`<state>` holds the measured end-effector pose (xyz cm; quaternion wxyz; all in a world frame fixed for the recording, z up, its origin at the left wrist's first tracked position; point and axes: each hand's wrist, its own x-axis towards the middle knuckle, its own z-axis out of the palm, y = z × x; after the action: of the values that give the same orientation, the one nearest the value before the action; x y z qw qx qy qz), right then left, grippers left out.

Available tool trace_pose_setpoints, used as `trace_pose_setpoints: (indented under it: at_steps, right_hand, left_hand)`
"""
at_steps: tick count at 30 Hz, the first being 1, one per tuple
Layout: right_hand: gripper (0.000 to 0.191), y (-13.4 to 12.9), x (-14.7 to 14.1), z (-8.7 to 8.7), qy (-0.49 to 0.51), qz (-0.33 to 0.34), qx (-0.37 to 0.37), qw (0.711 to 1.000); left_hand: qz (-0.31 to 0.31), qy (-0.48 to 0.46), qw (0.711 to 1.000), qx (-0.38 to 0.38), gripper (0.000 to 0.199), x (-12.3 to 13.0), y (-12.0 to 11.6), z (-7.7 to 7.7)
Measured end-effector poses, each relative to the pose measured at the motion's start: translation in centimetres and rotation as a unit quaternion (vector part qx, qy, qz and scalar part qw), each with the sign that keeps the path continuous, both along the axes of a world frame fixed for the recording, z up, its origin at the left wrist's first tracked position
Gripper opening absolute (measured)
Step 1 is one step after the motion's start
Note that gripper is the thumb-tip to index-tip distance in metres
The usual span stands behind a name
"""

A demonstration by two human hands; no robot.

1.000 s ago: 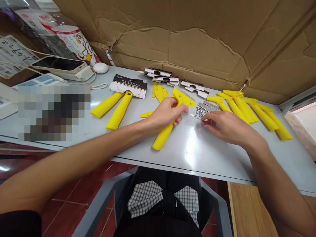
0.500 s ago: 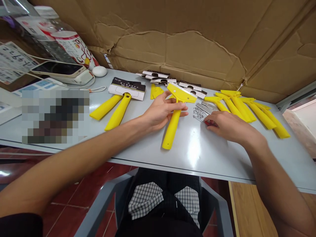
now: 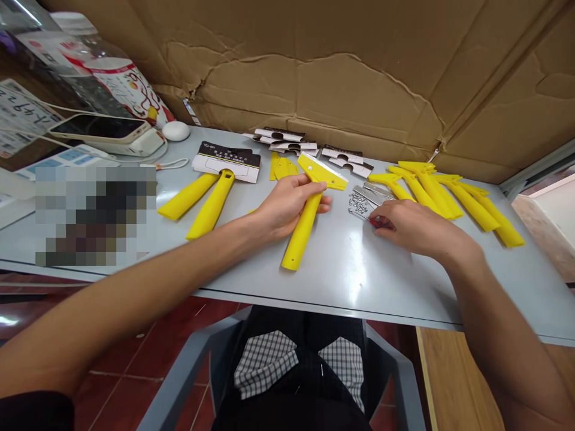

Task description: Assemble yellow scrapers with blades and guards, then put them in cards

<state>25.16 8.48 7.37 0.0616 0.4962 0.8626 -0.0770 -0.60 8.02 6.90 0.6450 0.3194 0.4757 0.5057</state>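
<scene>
My left hand (image 3: 287, 206) is closed around the neck of a yellow scraper (image 3: 302, 236), thumb across the top. The scraper's wide head points away from me and carries two screws and a clear or shiny strip along its edge. Low over the table, my right hand (image 3: 411, 226) grips a red-handled screwdriver (image 3: 374, 222), most of its handle hidden by the fingers. Its thin shaft reaches the edge of a pile of small silver screws (image 3: 359, 200). Flat metal blades (image 3: 377, 192) lie just behind that pile.
Several yellow scraper handles (image 3: 426, 185) lie at the right. Two scrapers with black-and-white card sleeves (image 3: 227, 163) lie left. Yellow plates (image 3: 284, 167) and folded cards (image 3: 287, 139) sit near the cardboard wall (image 3: 359, 84). A phone (image 3: 101, 127) and bottles (image 3: 121, 84) stand far left.
The scraper has tilted, its handle end swinging left, and my left fingers have closed further round its neck. My right hand stays by the screws with the screwdriver.
</scene>
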Motion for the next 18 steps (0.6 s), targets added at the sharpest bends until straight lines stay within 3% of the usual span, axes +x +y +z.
trace_pose_setpoints:
  at_steps: [5,11,18]
  right_hand:
    - [0.027,-0.2,-0.2,0.1,0.016,0.003,0.016,1.000]
    - [0.030,0.0,-0.8,0.4,0.059,-0.003,0.114,0.992]
    - [0.039,1.2,-0.7,-0.9,0.060,-0.021,0.157,0.986]
  left_hand:
    - [0.019,0.020,0.999,-0.019,0.016,0.0,0.0,0.3]
    - [0.002,0.029,1.000,0.002,0.016,0.0,-0.3,0.2]
    - [-0.017,0.031,0.999,0.014,0.013,-0.1,-0.4,-0.3]
